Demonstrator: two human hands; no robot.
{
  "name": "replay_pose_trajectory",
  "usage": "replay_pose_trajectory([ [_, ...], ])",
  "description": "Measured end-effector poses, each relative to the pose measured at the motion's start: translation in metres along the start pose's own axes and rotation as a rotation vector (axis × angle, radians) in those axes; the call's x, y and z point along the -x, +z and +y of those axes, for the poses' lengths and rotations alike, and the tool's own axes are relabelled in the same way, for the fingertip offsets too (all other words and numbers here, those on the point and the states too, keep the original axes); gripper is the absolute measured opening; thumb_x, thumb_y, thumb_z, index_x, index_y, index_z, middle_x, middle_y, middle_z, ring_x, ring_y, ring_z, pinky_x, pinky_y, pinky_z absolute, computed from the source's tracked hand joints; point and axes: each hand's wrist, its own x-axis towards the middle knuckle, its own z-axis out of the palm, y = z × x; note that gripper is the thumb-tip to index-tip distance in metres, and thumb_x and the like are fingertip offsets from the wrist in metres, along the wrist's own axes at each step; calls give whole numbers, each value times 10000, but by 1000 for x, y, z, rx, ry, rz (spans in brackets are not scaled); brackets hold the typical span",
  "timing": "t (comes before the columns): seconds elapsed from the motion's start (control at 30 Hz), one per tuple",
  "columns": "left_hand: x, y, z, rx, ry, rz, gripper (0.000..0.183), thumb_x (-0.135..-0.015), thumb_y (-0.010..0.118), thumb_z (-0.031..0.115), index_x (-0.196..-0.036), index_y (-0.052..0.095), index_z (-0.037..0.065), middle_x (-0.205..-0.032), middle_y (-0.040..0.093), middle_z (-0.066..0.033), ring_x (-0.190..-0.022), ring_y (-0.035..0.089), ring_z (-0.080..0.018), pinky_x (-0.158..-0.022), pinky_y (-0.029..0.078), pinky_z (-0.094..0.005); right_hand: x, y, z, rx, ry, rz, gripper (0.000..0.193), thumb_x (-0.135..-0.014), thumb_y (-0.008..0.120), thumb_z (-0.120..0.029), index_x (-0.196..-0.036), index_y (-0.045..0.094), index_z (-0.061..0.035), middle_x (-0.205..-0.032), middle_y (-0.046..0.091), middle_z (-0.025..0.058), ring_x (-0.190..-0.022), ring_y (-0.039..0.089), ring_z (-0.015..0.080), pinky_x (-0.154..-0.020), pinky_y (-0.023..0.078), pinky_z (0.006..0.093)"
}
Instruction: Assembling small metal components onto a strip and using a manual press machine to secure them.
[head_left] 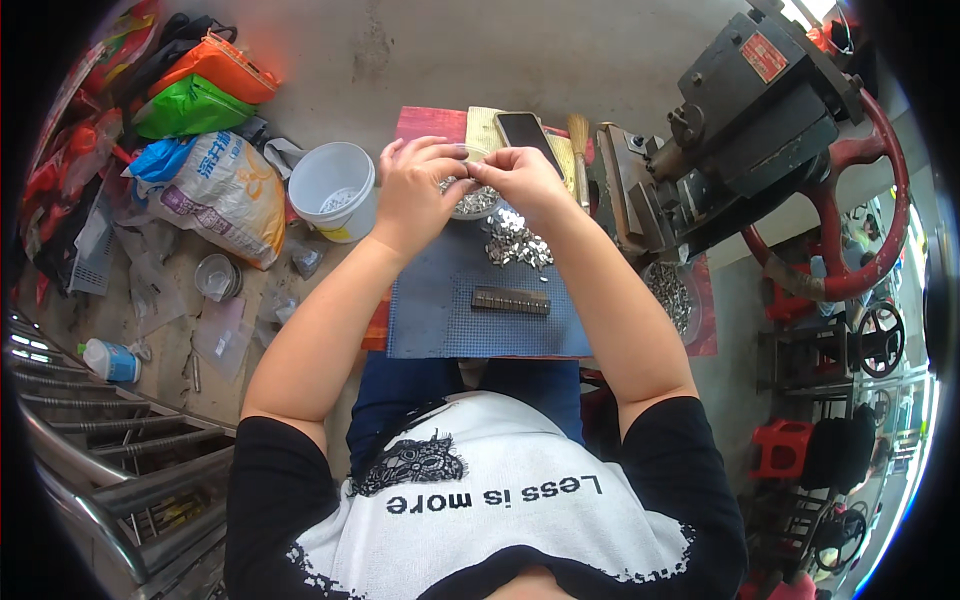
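My left hand [415,190] and my right hand [520,180] meet fingertip to fingertip above a small bowl of tiny metal parts [476,203]. Both pinch something very small between them; I cannot make out what it is. Just below the right hand lies a loose heap of the same shiny metal pieces [515,243] on a blue-grey mat [440,320]. A dark strip with a row of pieces [511,300] lies on the mat nearer to me.
A phone [528,137] and a brush [579,150] lie behind the hands. A white bucket [333,188] stands at the left beside bags. A heavy press with a red handwheel [850,200] is at the right, a tray of metal parts [672,292] below it.
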Motion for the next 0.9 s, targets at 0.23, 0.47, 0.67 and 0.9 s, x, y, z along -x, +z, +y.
replay_pose_trajectory([
  [0.23,2,-7,4,-31,0,39,227,-698,830,304,-771,723,117,-1084,719,3,-1168,585,-210,-1099,293,-472,12,-5,-2,25,74,-67,210,-900,761,-192,-962,711,2,-853,692,14,-739,587,68,-658,448,222],
  [0.47,49,-26,36,250,-190,-77,183,-790,775,125,-922,699,23,-984,694,-123,-965,639,-311,-842,501,-391,69,-3,22,223,118,-71,221,-875,774,-209,-913,719,1,-782,657,-7,-711,554,60,-628,443,235],
  [0.67,108,-21,64,179,-307,-400,312,-757,824,278,-957,730,58,-986,610,-113,-1013,581,-311,-903,443,-428,96,9,47,408,81,-96,215,-812,818,-180,-888,750,9,-817,664,57,-731,606,130,-670,496,288],
  [0.9,112,-14,71,132,-357,-297,286,-731,843,261,-914,724,77,-1006,600,-87,-1035,555,-279,-922,399,-417,97,16,55,614,-89,-27,215,-769,843,-222,-876,783,-46,-840,632,98,-793,603,210,-711,497,342],
])
